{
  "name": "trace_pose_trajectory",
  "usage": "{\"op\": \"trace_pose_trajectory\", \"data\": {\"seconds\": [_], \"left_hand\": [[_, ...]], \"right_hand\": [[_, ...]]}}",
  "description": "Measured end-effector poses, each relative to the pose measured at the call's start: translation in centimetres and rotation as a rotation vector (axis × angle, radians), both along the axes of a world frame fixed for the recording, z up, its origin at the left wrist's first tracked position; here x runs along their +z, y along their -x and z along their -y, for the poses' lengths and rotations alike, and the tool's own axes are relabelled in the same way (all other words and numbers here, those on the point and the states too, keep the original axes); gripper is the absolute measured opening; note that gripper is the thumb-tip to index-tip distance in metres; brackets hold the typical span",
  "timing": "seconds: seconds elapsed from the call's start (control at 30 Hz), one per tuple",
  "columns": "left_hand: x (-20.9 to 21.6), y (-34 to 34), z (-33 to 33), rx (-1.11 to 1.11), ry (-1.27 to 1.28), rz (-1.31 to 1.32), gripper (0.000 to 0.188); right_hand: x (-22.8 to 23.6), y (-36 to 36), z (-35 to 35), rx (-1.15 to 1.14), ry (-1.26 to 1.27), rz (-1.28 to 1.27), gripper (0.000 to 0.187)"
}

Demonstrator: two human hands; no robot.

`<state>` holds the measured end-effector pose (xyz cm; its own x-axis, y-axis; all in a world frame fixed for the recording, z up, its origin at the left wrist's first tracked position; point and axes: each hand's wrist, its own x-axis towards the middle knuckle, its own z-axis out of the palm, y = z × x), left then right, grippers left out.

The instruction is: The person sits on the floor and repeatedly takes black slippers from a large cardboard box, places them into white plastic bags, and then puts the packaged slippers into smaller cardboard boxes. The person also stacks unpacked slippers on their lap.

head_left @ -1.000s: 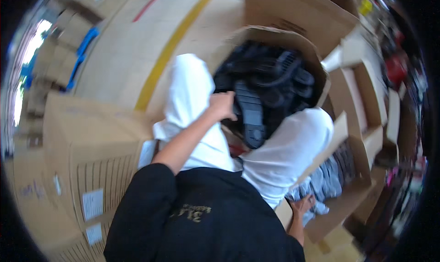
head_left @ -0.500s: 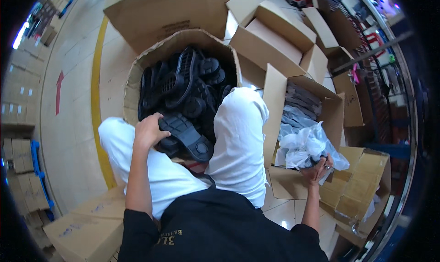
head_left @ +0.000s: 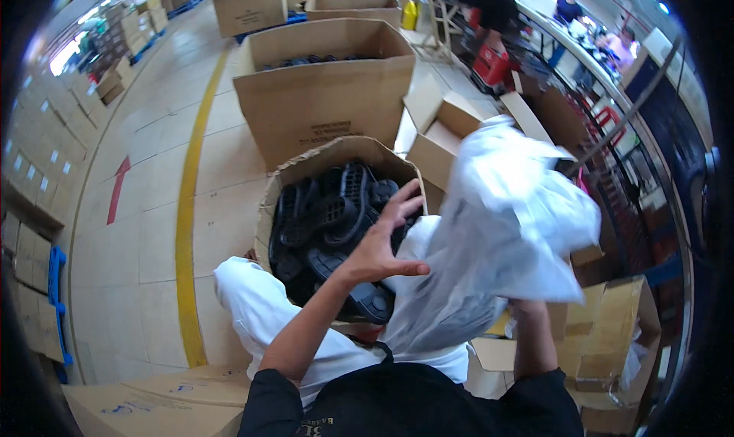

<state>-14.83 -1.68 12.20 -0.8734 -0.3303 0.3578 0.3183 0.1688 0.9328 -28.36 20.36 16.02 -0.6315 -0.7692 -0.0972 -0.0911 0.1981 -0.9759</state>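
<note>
A large, crumpled translucent plastic bag (head_left: 512,223) is raised in front of my right knee, smeared by motion, with something greyish showing faintly inside. My right hand (head_left: 527,308) holds it up from behind; the bag hides the fingers. My left hand (head_left: 382,250) is open, thumb and fingers spread toward the bag's left side, with nothing in it. Below and beyond that hand, black shoe soles (head_left: 336,207) fill a cut-down cardboard carton (head_left: 264,223) between my knees. One sole (head_left: 371,299) lies nearest me.
A tall open carton (head_left: 321,108) with dark contents stands beyond. Open boxes (head_left: 451,123) lie at the right, near a taped carton (head_left: 604,330). A closed box (head_left: 168,399) sits at my left, by a yellow floor line (head_left: 187,261). Other people (head_left: 489,1) are at the far right.
My right hand has lifted the plastic bag out of the box on the right, up and toward the middle. My left hand has left the sole and moved right, opening. The view has tilted up.
</note>
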Motion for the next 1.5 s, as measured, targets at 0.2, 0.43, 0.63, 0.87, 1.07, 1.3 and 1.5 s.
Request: {"op": "trace_pose_trajectory", "data": {"seconds": [0.2, 0.43, 0.63, 0.87, 1.07, 1.3, 1.5], "left_hand": [[-10.5, -3.7, 4.3, -0.004, -0.678, 0.067, 0.091], [-13.6, -7.8, 4.6, 0.004, -1.093, -0.117, 0.055], [-11.3, -7.2, 4.4, -0.023, -1.358, -0.258, 0.037], [-13.4, -7.0, 4.9, 0.235, -1.393, -0.059, 0.04], [-13.4, -7.4, 4.4, 0.162, -1.243, -0.138, 0.055], [-12.5, -7.5, 2.1, 0.035, -1.253, -0.043, 0.056], [-12.4, -7.9, 2.9, 0.043, -1.279, 0.02, 0.058]], "right_hand": [[-3.6, -3.0, 14.0, 0.377, -0.091, 0.47, 0.074], [-5.1, -5.4, 18.2, 0.213, -0.08, -0.377, 0.094], [-0.9, -10.6, 12.9, 0.833, 0.175, -1.099, 0.056], [-1.0, -8.6, 13.1, 0.554, 0.324, -0.578, 0.023], [2.7, -4.8, 16.3, 1.382, 0.08, -0.305, 0.051], [-4.7, -1.1, 26.3, 0.516, -0.223, -0.796, 0.07], [-3.3, -3.7, 27.0, 0.293, -0.071, -0.707, 0.026]]}}
